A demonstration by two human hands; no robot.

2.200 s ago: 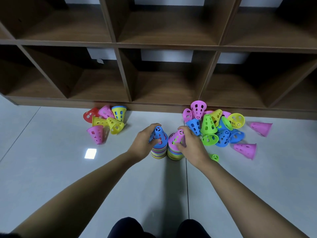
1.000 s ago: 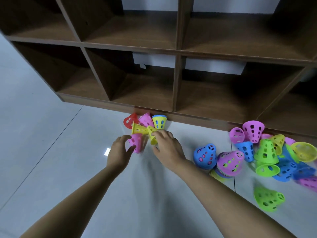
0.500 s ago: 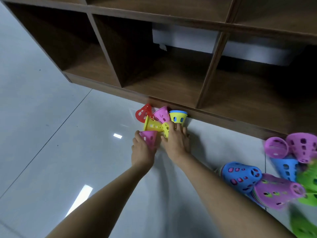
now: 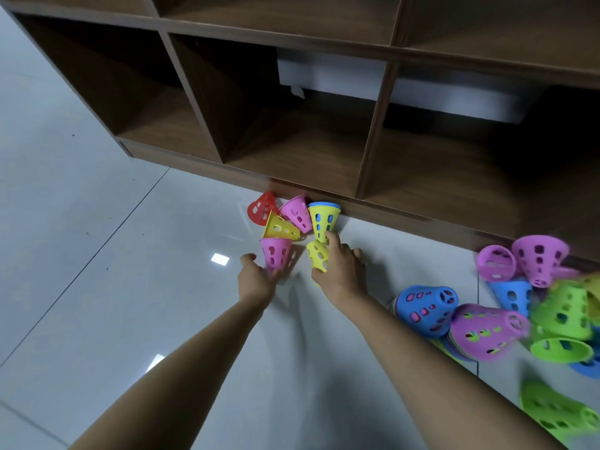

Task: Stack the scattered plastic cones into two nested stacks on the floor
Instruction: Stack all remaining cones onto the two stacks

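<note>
Two hands work beside the shelf base (image 4: 389,216): the left hand (image 4: 256,282) curls its fingers round a pink cone (image 4: 276,254), the right hand (image 4: 341,271) grips a tipped yellow cone (image 4: 317,254), its index fingertip touching an inverted yellow cone (image 4: 323,222) holding a blue cone (image 4: 324,204), with the blue-topped stack (image 4: 428,306) and purple-topped stack (image 4: 487,332) well right of the fingers.

A pink cone (image 4: 276,254), yellow cone (image 4: 316,253), red cone (image 4: 259,209), blue cone (image 4: 425,306) and green cone (image 4: 565,306) (all patterned with holes); dark brown wood-grain shelf (image 4: 292,157); pale grey floor (image 4: 97,287).

Off the stacks (image 4: 428,308), left hand (image 4: 256,282) grips pink cone (image 4: 276,254), right hand (image 4: 339,271) yellow cone (image 4: 318,254)
</note>
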